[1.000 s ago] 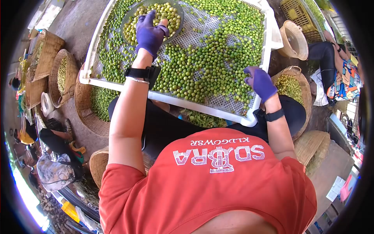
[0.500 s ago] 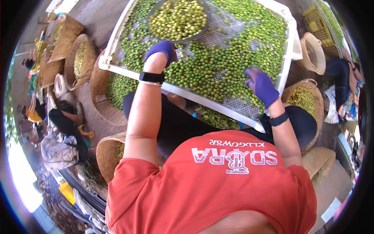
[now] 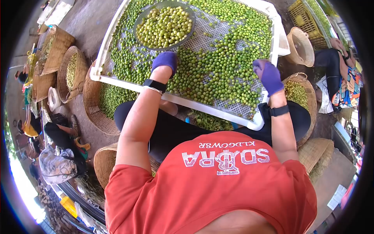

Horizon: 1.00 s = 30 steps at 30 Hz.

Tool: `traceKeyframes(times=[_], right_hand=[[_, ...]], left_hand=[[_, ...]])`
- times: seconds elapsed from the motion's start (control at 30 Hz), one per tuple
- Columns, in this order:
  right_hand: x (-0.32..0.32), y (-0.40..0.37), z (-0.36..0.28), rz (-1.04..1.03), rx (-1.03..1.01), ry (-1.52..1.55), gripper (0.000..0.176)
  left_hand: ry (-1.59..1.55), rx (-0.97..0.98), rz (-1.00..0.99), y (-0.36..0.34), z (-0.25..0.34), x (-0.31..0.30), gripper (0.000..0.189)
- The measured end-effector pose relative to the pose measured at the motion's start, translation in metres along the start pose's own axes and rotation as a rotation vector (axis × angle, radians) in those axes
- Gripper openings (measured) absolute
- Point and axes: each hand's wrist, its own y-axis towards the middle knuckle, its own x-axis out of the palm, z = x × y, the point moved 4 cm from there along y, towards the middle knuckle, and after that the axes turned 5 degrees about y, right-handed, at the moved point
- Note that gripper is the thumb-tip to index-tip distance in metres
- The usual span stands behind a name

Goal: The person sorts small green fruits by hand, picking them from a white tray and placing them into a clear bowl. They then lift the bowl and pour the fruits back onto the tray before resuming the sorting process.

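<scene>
Small green round fruits (image 3: 218, 74) lie spread over a white mesh tray (image 3: 187, 102) in front of me. A clear bowl (image 3: 145, 42) heaped with paler fruits rests on the tray's far left part. My left hand (image 3: 165, 62), in a purple glove, is curled over the fruits just below the bowl; its fingertips are hidden. Near the tray's right side, my right hand (image 3: 269, 76), also gloved in purple, has its fingers curled in. Whatever either hand may hold is not visible.
Woven baskets of fruits stand at the left (image 3: 90, 102) and right (image 3: 307, 91) of the tray. An open basket (image 3: 300, 46) and a yellow crate (image 3: 306, 23) are at the upper right. Other people sit at the far left (image 3: 58, 132) and far right (image 3: 331, 70).
My right hand has moved away from me and toward the tray's right edge, and its fingers have curled in. My left hand has shifted right relative to the tray. The whole view has shifted slightly.
</scene>
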Motion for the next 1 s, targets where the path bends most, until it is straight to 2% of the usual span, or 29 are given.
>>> traceKeyframes(times=[0.1,0.13,0.2,0.23,0.33,0.47,0.5,0.57,0.6,0.63,0.7,0.8,0.83,0.9,0.93,0.97,1.0], right_hand=[[0.025,-0.002,-0.003,-0.104,-0.035,-0.041,0.013],[0.031,-0.004,-0.008,-0.119,-0.064,-0.077,0.013],[0.042,-0.007,-0.009,-0.169,-0.077,-0.153,0.012],[0.039,-0.008,-0.007,-0.110,-0.078,-0.122,0.012],[0.031,-0.014,-0.003,0.048,-0.126,-0.103,0.011],[0.047,-0.025,-0.017,-0.123,-0.065,-0.156,0.009],[0.049,-0.024,-0.021,-0.084,-0.084,-0.182,0.008],[0.052,-0.021,-0.034,-0.007,-0.124,-0.229,0.007],[0.051,-0.019,-0.037,-0.057,-0.063,-0.279,0.007],[0.051,-0.018,-0.039,-0.071,-0.060,-0.277,0.008],[0.051,-0.019,-0.040,-0.097,-0.049,-0.270,0.011],[0.045,-0.020,-0.044,-0.131,-0.017,-0.230,0.013],[0.038,-0.017,-0.037,-0.069,0.013,-0.115,0.014],[0.022,-0.009,-0.006,0.050,0.084,0.113,0.015],[0.012,-0.008,0.007,0.061,0.053,0.167,0.015],[0.002,-0.012,0.009,0.120,0.034,0.081,0.015],[-0.002,-0.015,0.010,0.070,0.044,0.055,0.013]], left_hand=[[0.122,0.042,-0.190,-0.013,0.015,-0.023,0.031],[0.071,0.045,-0.154,-0.015,0.016,-0.024,0.041],[-0.030,0.042,-0.150,-0.031,0.025,-0.048,0.043],[-0.081,0.040,-0.151,-0.037,0.030,-0.055,0.044],[-0.110,0.115,-0.135,-0.036,0.041,-0.048,0.030],[-0.225,0.266,-0.105,-0.036,0.069,-0.029,0.018],[-0.234,0.319,-0.115,-0.035,0.079,-0.025,0.017],[-0.316,0.364,-0.256,-0.044,0.105,-0.040,0.017],[-0.369,0.403,-0.224,-0.044,0.115,-0.042,0.018],[-0.404,0.363,-0.229,-0.050,0.124,-0.057,0.019],[-0.318,0.418,-0.035,-0.032,0.138,-0.055,0.019],[-0.267,0.347,0.010,0.008,0.153,-0.047,0.019],[-0.233,0.247,0.049,0.018,0.155,-0.044,0.021],[-0.158,0.268,0.043,0.035,0.162,-0.037,0.023],[-0.056,0.313,0.060,0.049,0.164,-0.021,0.026],[0.038,0.348,-0.014,0.051,0.167,-0.018,0.026],[0.041,0.325,-0.029,0.049,0.166,-0.015,0.026]])
